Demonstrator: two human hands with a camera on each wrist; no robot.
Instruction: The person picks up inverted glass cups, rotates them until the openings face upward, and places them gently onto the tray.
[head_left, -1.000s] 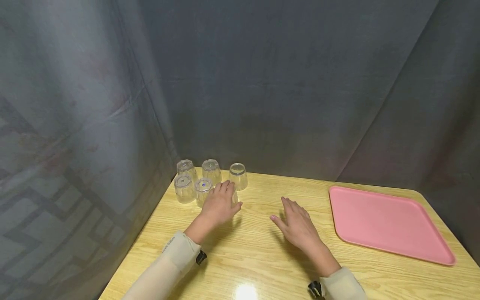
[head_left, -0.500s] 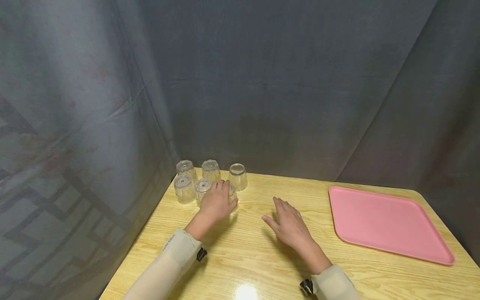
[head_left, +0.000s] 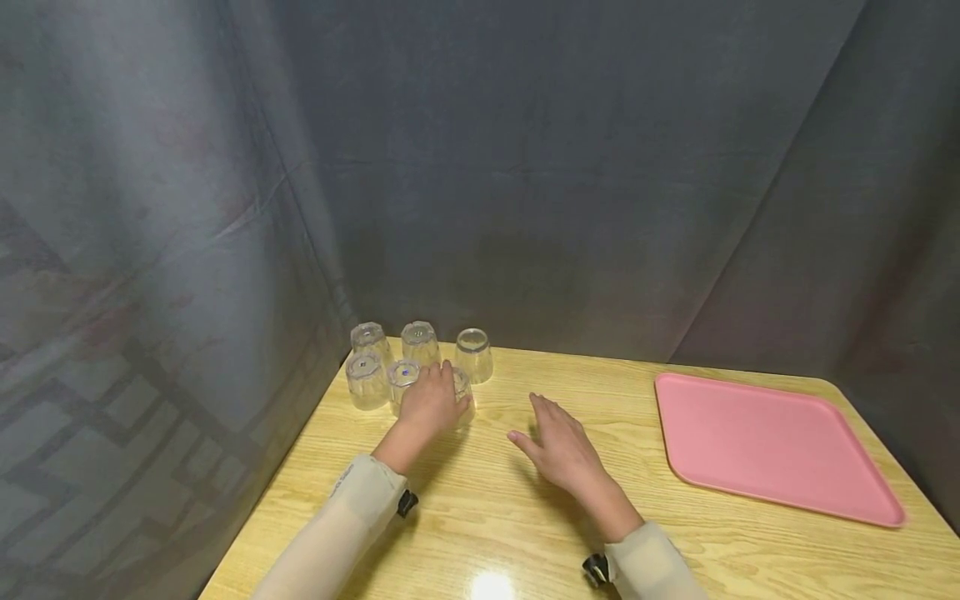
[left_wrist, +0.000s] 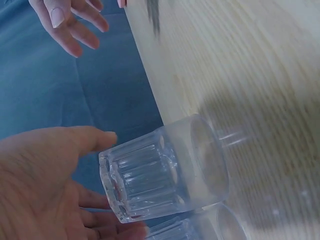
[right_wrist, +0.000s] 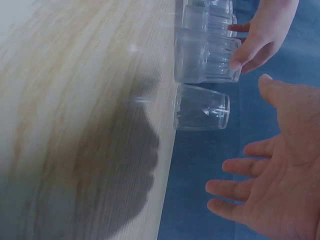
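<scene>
My left hand is at the front right glass of an upside-down group of clear glass tumblers. In the left wrist view, its thumb lies on one side of the raised base and its fingers on the other. The glass stands rim-down on the wooden table. Close to its left is a glass with a blue mark; behind it stands a smooth-sided glass. My right hand hovers over the table to the right, fingers extended and thumb apart, touching nothing.
More upside-down glasses stand at the far left: one in front, one at the back corner, and another beside it. A pink tray lies at the right. Grey curtains hang behind and left.
My left hand has lowered slightly and closed in around the front right glass. My right hand has drifted left, toward the glasses. The glasses and tray stay in place.
</scene>
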